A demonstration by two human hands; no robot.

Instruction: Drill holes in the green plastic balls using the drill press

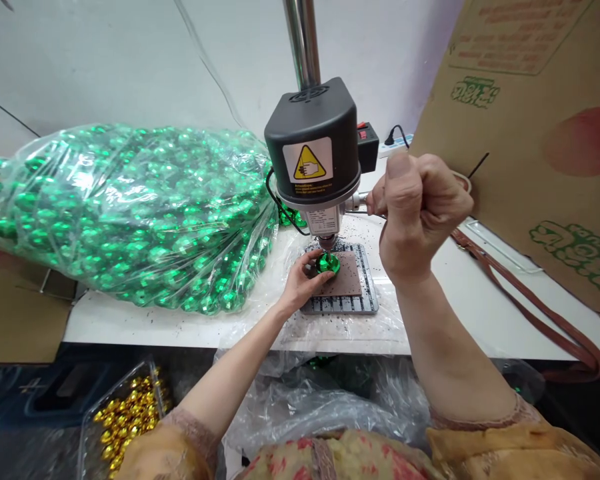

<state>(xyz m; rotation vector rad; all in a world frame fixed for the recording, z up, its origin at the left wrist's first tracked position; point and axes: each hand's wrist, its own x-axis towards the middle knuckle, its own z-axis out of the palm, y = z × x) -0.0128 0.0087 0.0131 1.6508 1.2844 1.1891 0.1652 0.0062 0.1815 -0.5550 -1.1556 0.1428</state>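
Observation:
Between the thumb and fingers of my left hand is a shiny green faceted ball. It rests on a brown board on the slotted metal base of a small drill press. The chuck is right above the ball; whether its tip touches the ball I cannot tell. My right hand is closed around the feed handle at the machine's right side, and its fingers hide most of the handle.
A large clear bag of green balls lies left of the press. Gold balls fill a clear container below the table's front edge. A cardboard box stands at right beside a brown strap. Dark shavings litter the white table.

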